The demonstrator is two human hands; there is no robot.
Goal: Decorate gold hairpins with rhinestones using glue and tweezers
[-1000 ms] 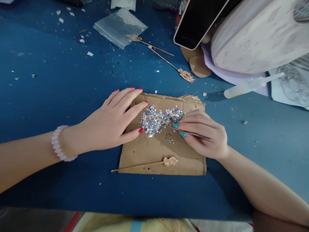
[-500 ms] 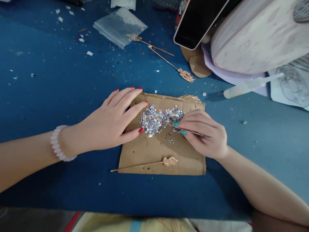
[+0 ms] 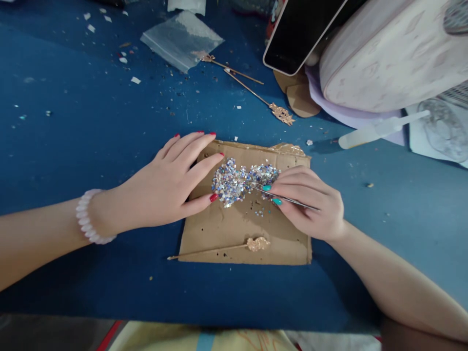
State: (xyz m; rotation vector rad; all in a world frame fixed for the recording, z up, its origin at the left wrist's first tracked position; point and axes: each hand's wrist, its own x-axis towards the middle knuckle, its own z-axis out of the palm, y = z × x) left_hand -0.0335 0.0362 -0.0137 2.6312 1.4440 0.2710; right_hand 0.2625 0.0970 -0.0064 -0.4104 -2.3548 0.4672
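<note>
Left hand (image 3: 166, 187) lies flat, fingers spread, on the left part of the cardboard sheet (image 3: 234, 229), prob. to keep it from sliding on the blue table (image 3: 91, 131). Right hand (image 3: 310, 202) pinches thin tweezers (image 3: 283, 197) betw. thumb & fingertips, tips poking into the sequin pile (image 3: 241, 180) near the sheet's far edge, centre. Gold hairpin (image 3: 223, 248) lies along the sheet's near edge, apart from both hands. Open room: lots to the left & toward the near table edge; far right corner is crowded w/ phone (image 3: 300, 31), pale bag (image 3: 387, 58), two more pins (image 3: 252, 90), plastic bag (image 3: 181, 41).
</note>
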